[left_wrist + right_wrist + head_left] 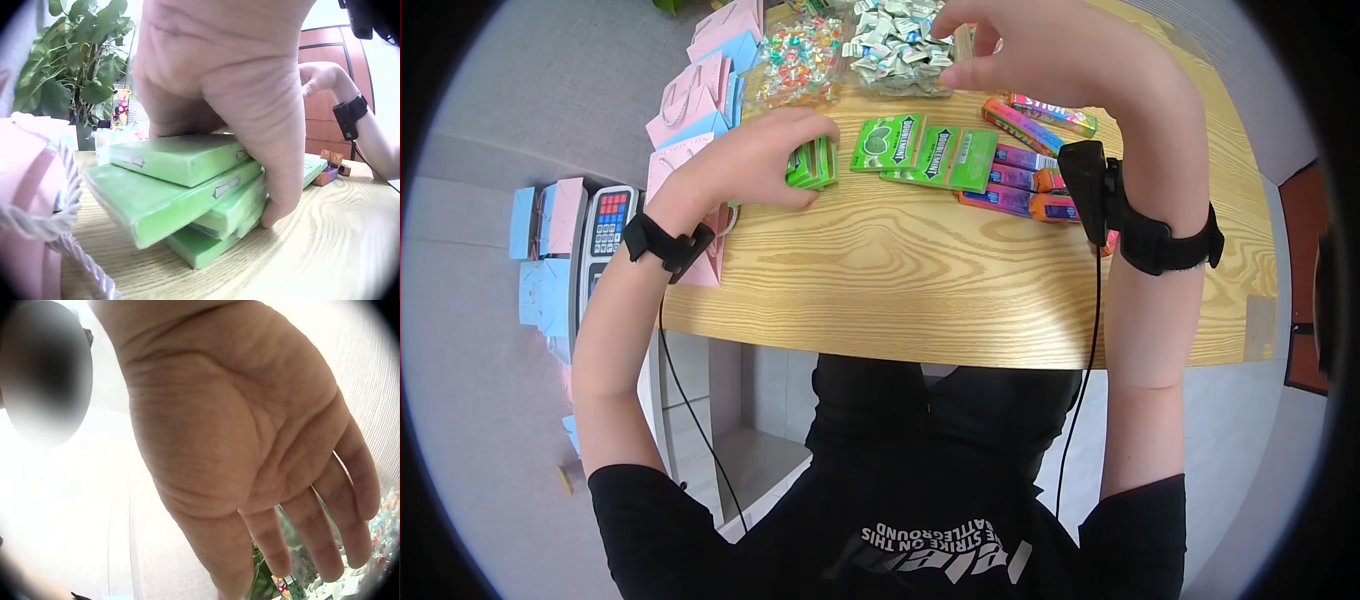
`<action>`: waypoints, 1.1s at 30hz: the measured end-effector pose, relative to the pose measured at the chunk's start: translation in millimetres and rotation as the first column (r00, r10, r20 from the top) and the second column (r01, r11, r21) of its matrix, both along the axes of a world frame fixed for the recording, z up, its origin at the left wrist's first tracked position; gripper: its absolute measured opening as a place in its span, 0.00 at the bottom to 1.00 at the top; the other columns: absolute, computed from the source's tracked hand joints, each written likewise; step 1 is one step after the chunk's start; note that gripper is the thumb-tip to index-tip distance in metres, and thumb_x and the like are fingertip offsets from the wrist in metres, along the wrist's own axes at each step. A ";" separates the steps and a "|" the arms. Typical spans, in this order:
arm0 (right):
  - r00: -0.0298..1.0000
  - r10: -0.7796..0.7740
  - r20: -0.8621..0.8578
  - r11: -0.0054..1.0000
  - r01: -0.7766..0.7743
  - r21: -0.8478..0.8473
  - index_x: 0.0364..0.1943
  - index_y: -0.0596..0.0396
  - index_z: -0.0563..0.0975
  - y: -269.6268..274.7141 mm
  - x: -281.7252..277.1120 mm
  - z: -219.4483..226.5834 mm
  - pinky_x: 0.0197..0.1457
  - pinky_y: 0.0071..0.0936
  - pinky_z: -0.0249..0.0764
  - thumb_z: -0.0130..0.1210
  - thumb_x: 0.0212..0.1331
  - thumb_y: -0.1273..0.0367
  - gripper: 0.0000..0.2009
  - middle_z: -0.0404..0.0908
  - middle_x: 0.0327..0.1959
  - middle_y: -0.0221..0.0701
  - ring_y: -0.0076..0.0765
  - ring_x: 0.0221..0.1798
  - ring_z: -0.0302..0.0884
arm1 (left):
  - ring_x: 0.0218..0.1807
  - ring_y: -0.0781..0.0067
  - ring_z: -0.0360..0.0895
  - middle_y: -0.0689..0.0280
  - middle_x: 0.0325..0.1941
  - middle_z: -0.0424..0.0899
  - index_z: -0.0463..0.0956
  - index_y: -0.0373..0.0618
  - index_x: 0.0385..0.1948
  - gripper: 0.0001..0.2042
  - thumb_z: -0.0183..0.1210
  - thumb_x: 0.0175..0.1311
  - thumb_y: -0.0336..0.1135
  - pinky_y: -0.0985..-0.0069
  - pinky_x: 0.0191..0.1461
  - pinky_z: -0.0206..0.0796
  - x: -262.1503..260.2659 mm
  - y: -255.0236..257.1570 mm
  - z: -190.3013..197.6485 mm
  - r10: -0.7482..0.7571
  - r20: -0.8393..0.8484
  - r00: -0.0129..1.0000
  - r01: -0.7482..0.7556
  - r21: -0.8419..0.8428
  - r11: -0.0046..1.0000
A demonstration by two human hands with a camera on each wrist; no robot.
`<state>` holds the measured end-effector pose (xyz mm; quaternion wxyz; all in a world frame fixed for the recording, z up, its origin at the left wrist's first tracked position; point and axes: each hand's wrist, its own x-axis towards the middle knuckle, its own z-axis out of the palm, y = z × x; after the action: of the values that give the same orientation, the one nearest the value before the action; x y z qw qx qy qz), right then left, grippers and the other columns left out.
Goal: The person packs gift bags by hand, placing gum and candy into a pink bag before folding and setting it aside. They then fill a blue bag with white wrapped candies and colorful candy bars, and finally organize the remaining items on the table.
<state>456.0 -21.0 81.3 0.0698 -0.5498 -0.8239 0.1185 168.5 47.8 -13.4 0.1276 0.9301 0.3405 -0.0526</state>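
Note:
My left hand (752,160) grips a small stack of green Doublemint gum packs (808,165) at the left of the table, thumb on the near side. In the left wrist view the stacked packs (187,200) lie unevenly across one another, low over the wood, with the thumb along their side; the other fingers are hidden. My right hand (1040,50) hovers by a clear tub of white-wrapped candies (897,50), fingers spread and loosely bent. Its palm holds nothing in the right wrist view. Between the hands, more green gum packs (940,158) overlap in a row.
A tub of colourful wrapped candies (798,62) stands at the back. Halls sticks (1025,128) and purple candy sticks (1010,180) lie right of the gum. Pink and blue paper bags (690,105) with rope handles line the left edge, beside a keypad device (610,220).

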 end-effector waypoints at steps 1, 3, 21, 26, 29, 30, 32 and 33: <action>1.000 0.007 0.006 1.000 -0.007 0.009 0.59 0.58 0.74 -0.7 -0.5 0.3 0.59 0.38 0.73 0.56 0.62 0.57 0.25 0.79 0.54 0.45 0.48 0.56 0.77 | 0.52 0.56 0.74 0.58 0.49 0.78 0.72 0.46 0.53 0.28 0.68 0.45 0.35 0.66 0.57 0.67 0.1 1.3 0.2 0.003 -0.019 1.000 -0.003 0.001 1.000; 1.000 0.003 -0.003 1.000 -0.003 -0.027 0.58 0.58 0.74 5.3 1.0 0.6 0.59 0.38 0.73 0.56 0.62 0.56 0.25 0.79 0.54 0.45 0.49 0.56 0.77 | 0.52 0.56 0.74 0.58 0.50 0.78 0.72 0.46 0.53 0.28 0.68 0.46 0.35 0.66 0.57 0.67 -0.3 4.4 0.1 0.007 -0.038 0.999 -0.007 0.003 1.000; 0.994 0.088 -0.057 0.996 -0.090 -0.027 0.56 0.60 0.75 18.6 7.0 -5.2 0.57 0.37 0.74 0.58 0.61 0.59 0.24 0.81 0.50 0.48 0.50 0.53 0.78 | 0.64 0.53 0.68 0.60 0.64 0.71 0.72 0.48 0.55 0.29 0.70 0.46 0.33 0.64 0.65 0.62 1.8 -2.5 0.5 -0.095 -0.075 0.993 0.104 0.126 0.987; 0.999 0.028 -0.021 0.990 -0.031 -0.139 0.56 0.60 0.75 29.4 5.1 -3.9 0.54 0.36 0.74 0.59 0.60 0.57 0.25 0.81 0.49 0.48 0.50 0.51 0.79 | 0.64 0.53 0.69 0.58 0.63 0.73 0.68 0.48 0.62 0.37 0.71 0.44 0.33 0.62 0.66 0.62 60.2 -18.2 8.2 -0.227 0.215 0.950 0.161 0.285 0.945; 0.998 -0.027 0.065 0.997 0.032 -0.070 0.57 0.59 0.75 32.4 2.3 -10.5 0.53 0.36 0.75 0.60 0.59 0.57 0.26 0.81 0.49 0.47 0.50 0.51 0.79 | 0.62 0.52 0.71 0.55 0.59 0.76 0.69 0.47 0.62 0.37 0.72 0.42 0.32 0.62 0.65 0.64 95.6 -18.7 0.1 -0.133 0.252 0.958 0.121 0.064 0.991; 0.998 -0.053 0.020 0.994 0.054 -0.091 0.56 0.59 0.75 32.1 3.7 -10.7 0.53 0.36 0.75 0.60 0.58 0.57 0.26 0.81 0.49 0.47 0.50 0.51 0.79 | 0.62 0.52 0.71 0.55 0.59 0.76 0.69 0.47 0.62 0.37 0.72 0.42 0.32 0.62 0.65 0.64 100.6 -16.2 -5.0 -0.143 0.271 0.952 0.128 0.071 0.989; 0.995 -0.096 -0.014 0.989 0.094 -0.112 0.56 0.58 0.75 30.3 9.5 -7.0 0.53 0.36 0.75 0.60 0.58 0.57 0.25 0.81 0.49 0.47 0.50 0.50 0.79 | 0.59 0.52 0.73 0.54 0.56 0.78 0.71 0.46 0.60 0.37 0.72 0.40 0.32 0.63 0.62 0.66 111.4 -11.4 -16.9 -0.080 0.151 0.985 0.080 0.000 0.997; 0.995 -0.067 -0.067 0.990 0.059 -0.125 0.56 0.57 0.76 28.9 12.7 -3.9 0.53 0.36 0.75 0.60 0.58 0.57 0.25 0.81 0.48 0.47 0.49 0.50 0.79 | 0.59 0.52 0.73 0.54 0.56 0.78 0.71 0.46 0.60 0.37 0.72 0.40 0.32 0.63 0.62 0.66 115.0 -8.8 -19.2 -0.092 0.163 0.982 0.094 -0.004 0.996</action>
<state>468.7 7.9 77.4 0.0688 -0.5743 -0.7942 0.1864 283.4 39.1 -32.5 0.1577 0.9454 0.2848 0.0156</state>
